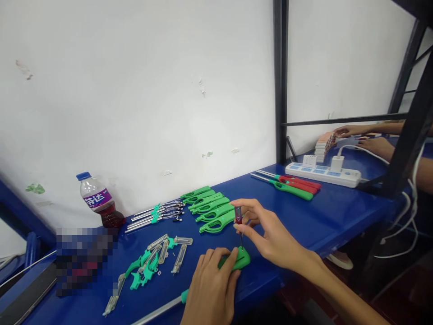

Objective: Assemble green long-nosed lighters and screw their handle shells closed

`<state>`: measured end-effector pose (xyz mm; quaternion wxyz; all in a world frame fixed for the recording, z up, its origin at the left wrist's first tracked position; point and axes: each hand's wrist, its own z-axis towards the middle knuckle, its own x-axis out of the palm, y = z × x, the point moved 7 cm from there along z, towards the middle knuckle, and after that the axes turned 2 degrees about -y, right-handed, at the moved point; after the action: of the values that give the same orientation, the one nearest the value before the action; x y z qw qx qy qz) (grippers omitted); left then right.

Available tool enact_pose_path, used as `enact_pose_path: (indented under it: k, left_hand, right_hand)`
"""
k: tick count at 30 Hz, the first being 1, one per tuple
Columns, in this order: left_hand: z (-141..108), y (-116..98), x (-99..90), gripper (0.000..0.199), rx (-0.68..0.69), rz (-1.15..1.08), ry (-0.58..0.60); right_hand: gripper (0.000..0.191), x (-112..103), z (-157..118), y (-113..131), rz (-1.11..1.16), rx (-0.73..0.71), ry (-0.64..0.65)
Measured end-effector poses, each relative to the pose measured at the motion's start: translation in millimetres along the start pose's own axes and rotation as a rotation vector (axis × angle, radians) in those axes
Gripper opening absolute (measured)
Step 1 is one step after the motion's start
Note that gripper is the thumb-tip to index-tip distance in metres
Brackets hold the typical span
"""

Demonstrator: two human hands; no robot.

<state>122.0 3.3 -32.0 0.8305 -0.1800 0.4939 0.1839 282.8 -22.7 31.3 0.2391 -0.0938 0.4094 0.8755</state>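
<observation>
My right hand [260, 225] pinches a small screwdriver [238, 214] with a dark red handle, upright, its tip on the end of a green lighter [242, 259]. My left hand [214, 280] is closed over that lighter's body, which it partly hides; a metal tube [162, 311] sticks out to the lower left. Beyond my hands lie several green handle shells [216, 212]. Left of them are several metal rods [152, 216] with teal collars and black wires. Nearer, teal plastic pieces [145, 268] and clear tanks [180, 257] are scattered.
A bottle [101, 198] of dark drink stands against the wall. Red and green lighters [297, 185] lie by a white power strip [323, 175]. A black post [280, 81] rises behind. Another person's hands [352, 131] are near stacked boxes [323, 146].
</observation>
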Motion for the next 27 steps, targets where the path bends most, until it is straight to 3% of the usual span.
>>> enact_pose_path:
  k: [7,13,19,27]
  left_hand:
    - [0.2,1.2,5.2,0.045,-0.013,0.033,-0.004]
    - [2.3,11.0,9.6,0.047,-0.129,-0.100,0.041]
    - [4.0,12.4,9.6,0.050,-0.156,-0.092,0.061]
    - [2.8,7.1,9.5,0.048,-0.154,-0.040,0.057]
  right_hand:
    - [0.039,11.7,7.5,-8.2,0.072,0.020,-0.001]
    - [0.033,26.8,15.6,-13.0,0.081,-0.033,-0.021]
    - [0.029,24.8,7.4,-20.6,0.136,-0.009,-0.093]
    - [0.032,30.0,1.6,-13.3,0.183,-0.059,0.023]
